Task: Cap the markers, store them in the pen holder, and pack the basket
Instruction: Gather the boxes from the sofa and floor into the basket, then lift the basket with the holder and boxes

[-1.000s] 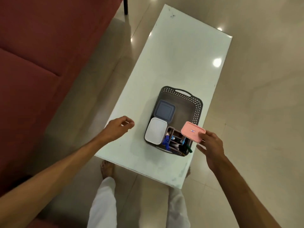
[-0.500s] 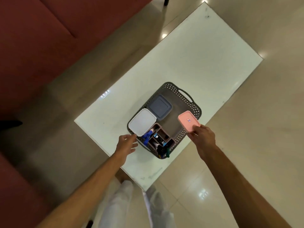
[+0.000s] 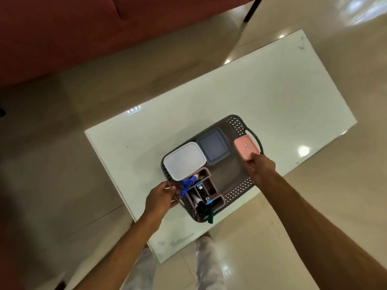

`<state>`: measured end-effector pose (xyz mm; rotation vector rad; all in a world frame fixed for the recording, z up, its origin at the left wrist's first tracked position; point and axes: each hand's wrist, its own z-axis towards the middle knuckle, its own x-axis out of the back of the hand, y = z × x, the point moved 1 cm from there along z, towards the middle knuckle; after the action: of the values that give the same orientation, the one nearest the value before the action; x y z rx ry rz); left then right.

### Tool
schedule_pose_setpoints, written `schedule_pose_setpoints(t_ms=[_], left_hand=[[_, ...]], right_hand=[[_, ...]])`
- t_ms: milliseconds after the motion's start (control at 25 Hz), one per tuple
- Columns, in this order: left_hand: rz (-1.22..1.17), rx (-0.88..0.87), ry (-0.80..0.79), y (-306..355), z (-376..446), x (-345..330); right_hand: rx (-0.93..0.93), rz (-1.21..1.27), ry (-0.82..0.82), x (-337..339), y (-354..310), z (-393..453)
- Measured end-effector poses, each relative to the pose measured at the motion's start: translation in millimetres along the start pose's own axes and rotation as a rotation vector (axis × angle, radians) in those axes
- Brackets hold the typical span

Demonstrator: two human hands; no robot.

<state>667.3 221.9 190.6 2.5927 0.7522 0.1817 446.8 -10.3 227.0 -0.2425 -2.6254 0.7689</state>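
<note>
A dark grey perforated basket (image 3: 238, 190) stands on the white table (image 3: 240, 97) near its front edge. Inside it lie a white lidded box (image 3: 184, 160) and a blue-grey lidded box (image 3: 214, 146). A brown pen holder (image 3: 207, 185) in the basket's near corner carries blue-capped markers (image 3: 187, 184) and a green pen (image 3: 210, 215). My right hand (image 3: 258, 169) holds a pink box (image 3: 246, 147) at its near end, over the basket's far right corner. My left hand (image 3: 161, 195) grips the basket's near left rim, beside the markers.
A dark red sofa (image 3: 83, 28) runs along the top left, with a black leg (image 3: 250, 11) behind the table. Glossy beige floor surrounds the table. My white trouser legs (image 3: 209, 262) show below the table's near edge.
The view has swung round. My right hand has carried the pink box over the basket's far corner. My left hand has moved from near the basket onto its rim.
</note>
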Motion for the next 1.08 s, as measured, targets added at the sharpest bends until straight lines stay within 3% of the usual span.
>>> schedule_pose_setpoints(t_ms=[200, 320, 360, 400, 480, 560, 600, 680, 760, 1080], left_hand=[[-0.156, -0.093, -0.008, -9.4, -9.7, -5.0], [-0.217, -0.13, 0.039, -17.8, -16.7, -11.8], [-0.227, -0.141, 0.066, -18.2, -17.9, -15.2], [-0.247, -0.145, 0.091, -19.0, -19.5, -19.6], [-0.303, -0.139, 0.12, -20.2, -20.3, -25.6], [-0.344, -0.135, 0.129, -25.1, -21.7, -28.7], [-0.362, -0.135, 0.131, -28.6, -21.7, -29.2], [-0.369, -0.144, 0.136, -35.1, -22.2, -28.9], [-0.35, -0.181, 0.129, -42.7, -25.6, -27.6], [-0.265, -0.283, 0.31, -134.2, -111.3, -13.5]], right_hand=[[0.097, -0.283, -0.093, -32.9, -11.0, 16.3], [0.046, -0.346, -0.186, -43.5, -19.7, 12.8], [0.059, -0.467, -0.191, -44.3, -25.9, 13.7], [0.139, -0.648, -0.169, -42.6, -33.8, 14.8], [0.483, -0.935, -0.045, -35.4, -51.9, 17.3], [0.818, -1.035, 0.058, -23.5, -65.9, 19.0], [0.894, -1.086, 0.037, -16.1, -69.0, 24.3], [0.765, -1.157, -0.214, -5.3, -67.5, 37.2], [0.553, -1.068, -0.452, 5.9, -62.5, 42.1], [0.397, -0.817, -0.629, 100.4, 1.0, 7.8]])
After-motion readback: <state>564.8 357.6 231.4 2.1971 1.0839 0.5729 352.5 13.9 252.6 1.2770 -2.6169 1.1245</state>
